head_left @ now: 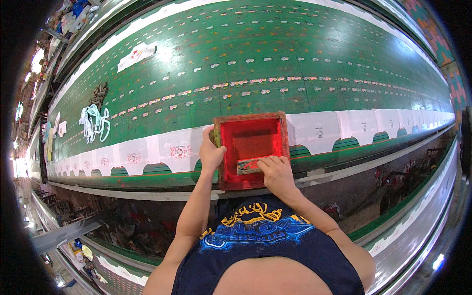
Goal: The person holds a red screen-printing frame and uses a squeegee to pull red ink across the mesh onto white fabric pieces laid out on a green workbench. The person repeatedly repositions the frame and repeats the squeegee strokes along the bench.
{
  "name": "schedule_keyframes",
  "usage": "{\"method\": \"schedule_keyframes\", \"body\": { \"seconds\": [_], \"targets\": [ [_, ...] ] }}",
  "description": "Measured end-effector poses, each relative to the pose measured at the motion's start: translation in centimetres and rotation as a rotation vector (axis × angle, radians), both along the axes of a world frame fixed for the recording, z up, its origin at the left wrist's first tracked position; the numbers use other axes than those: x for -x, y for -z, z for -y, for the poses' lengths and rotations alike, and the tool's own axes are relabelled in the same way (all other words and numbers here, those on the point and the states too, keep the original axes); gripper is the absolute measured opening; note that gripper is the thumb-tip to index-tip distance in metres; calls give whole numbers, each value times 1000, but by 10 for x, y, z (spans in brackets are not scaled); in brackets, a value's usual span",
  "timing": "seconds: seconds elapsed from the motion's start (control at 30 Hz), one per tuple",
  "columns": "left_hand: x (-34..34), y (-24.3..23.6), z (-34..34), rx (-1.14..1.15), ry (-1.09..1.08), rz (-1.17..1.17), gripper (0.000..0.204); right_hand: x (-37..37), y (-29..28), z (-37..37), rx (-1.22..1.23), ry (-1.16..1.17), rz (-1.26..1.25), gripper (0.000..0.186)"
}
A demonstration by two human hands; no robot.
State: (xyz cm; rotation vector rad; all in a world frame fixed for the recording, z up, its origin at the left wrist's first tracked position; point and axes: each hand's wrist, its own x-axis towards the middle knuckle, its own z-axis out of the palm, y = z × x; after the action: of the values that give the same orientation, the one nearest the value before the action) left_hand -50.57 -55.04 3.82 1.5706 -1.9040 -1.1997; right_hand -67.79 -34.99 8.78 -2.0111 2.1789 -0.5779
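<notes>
A wooden-framed printing screen (250, 118), its inside coated with red ink, lies over the row of white fabric pieces (162, 155) along the near edge of the long green table (162, 118). My left hand (211, 155) grips the frame's left side, the thumb over the rim. Inside the frame, my right hand (277, 173) is closed on a squeegee (247, 166) smeared with red, near the screen's front end. Pieces left of the frame carry red-and-pink prints; those to the right (317, 132) show only a dark outline. Fabric beneath the screen is hidden.
Beyond the screen run rows of small printed marks (265, 79). A pale tangled cord or strip (95, 123) and a dark crumpled thing (100, 93) lie at left, with a loose printed cloth (136, 55) farther back. A rail (339, 172) follows the table's near edge.
</notes>
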Motion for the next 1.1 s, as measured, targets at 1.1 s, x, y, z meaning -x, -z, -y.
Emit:
{"method": "schedule_keyframes", "body": {
  "seconds": [1.1],
  "targets": [
    [-3, 36, 4, 61, 37, -266, 81, 45, -4, 95, 53, 14, -33, 25]
  ]
}}
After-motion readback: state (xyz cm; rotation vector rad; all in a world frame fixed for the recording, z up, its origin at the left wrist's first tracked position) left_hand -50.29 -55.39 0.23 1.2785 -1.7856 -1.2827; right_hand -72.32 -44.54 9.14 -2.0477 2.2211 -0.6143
